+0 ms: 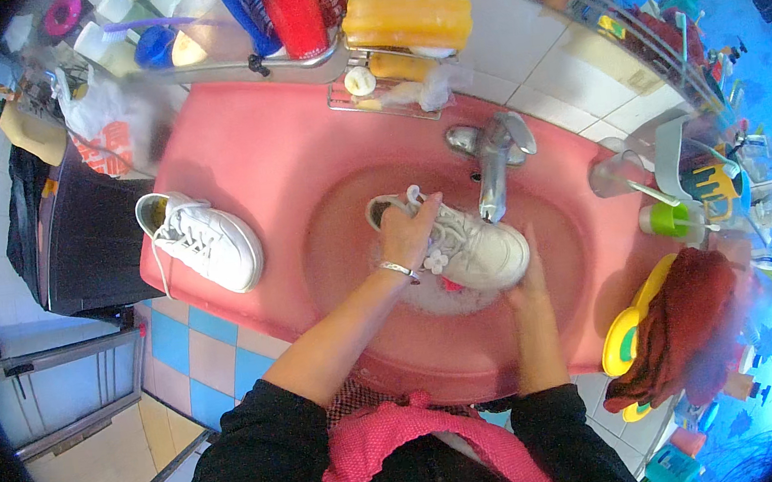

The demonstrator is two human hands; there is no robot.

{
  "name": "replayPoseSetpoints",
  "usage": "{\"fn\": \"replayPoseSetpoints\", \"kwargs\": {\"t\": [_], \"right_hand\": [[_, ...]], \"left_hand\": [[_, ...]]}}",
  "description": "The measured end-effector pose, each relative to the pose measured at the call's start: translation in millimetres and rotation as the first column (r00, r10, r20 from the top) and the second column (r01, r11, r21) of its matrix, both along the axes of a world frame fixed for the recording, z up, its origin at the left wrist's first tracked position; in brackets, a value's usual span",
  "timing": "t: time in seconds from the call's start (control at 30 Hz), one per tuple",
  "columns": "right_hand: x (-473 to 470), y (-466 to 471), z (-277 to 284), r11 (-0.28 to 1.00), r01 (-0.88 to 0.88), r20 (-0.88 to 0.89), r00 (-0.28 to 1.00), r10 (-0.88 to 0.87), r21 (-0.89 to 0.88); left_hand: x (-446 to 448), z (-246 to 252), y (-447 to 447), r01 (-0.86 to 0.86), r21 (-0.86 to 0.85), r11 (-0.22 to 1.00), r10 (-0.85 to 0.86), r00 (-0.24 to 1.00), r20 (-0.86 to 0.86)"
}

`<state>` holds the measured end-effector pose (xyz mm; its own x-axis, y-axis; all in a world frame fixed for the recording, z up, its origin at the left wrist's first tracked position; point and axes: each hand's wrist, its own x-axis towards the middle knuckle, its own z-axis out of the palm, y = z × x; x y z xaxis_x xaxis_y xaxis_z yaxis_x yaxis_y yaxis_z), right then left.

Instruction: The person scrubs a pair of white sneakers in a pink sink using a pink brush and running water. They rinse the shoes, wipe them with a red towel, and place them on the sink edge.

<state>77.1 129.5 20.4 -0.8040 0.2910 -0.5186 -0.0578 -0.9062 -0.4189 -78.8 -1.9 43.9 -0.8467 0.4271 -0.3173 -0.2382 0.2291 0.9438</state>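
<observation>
A white lace-up sneaker [482, 252] hangs tilted over the pink washbasin [326, 212], its toe pointing right. My left hand [408, 235] grips it by the tongue and ankle opening, the fingers over the laces. White flower charms [435, 261] show by the laces. At the toe's right side is my right hand [527, 275], blurred and partly hidden by the shoe; whether it grips is unclear. The chrome faucet [492, 180] points down just above the toe. Foamy water [449, 303] lies in the basin, with a small red thing [453, 284] beneath the shoe.
Another white sneaker [206, 242] rests on the counter's left end. A wire rack [386, 103] with soap bars [404, 14] stands behind the basin. Cups [669, 219], a yellow-handled item [623, 339] and a dark red towel [684, 322] line the right side. A mirror [759, 96] edges the far right.
</observation>
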Motion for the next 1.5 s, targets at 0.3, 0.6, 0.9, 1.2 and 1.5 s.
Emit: {"fn": "replayPoseSetpoints", "kwargs": {"t": [0.3, 0.6, 0.9, 1.2, 1.5], "right_hand": [[-16.8, 12.3, 11.2, 0.815, 0.008, 0.119, 0.988, -0.094, 0.579], [-10.6, 27.2, -67.8, 0.789, -0.037, 0.363, 0.901, -0.24, 0.614], [-25.4, -77.2, -142.8, -0.433, -0.812, 0.828, 0.516, -0.218, 0.392], [-17.7, -30.5, -119.1, -0.164, -0.593, 0.509, 0.778, -0.368, 0.788], [-41.0, -11.7, -97.8, -0.074, -0.236, 0.246, 0.956, 0.163, 0.969]], "left_hand": [[-2.7, 11.5, 0.9, 0.147, 0.641, 0.753, -0.589, 0.585, 0.558], [-24.8, 1.8, 21.4, -0.017, 0.415, 0.91, -0.335, 0.56, 0.758], [-25.4, -28.9, 28.5, -0.028, 0.115, 0.993, -0.015, 0.934, 0.357], [-17.2, -27.0, 18.4, 0.232, -0.157, 0.96, -0.205, 0.963, 0.174], [1.7, -54.8, 10.1, 0.273, 0.032, 0.962, -0.268, 0.958, -0.105]]}}
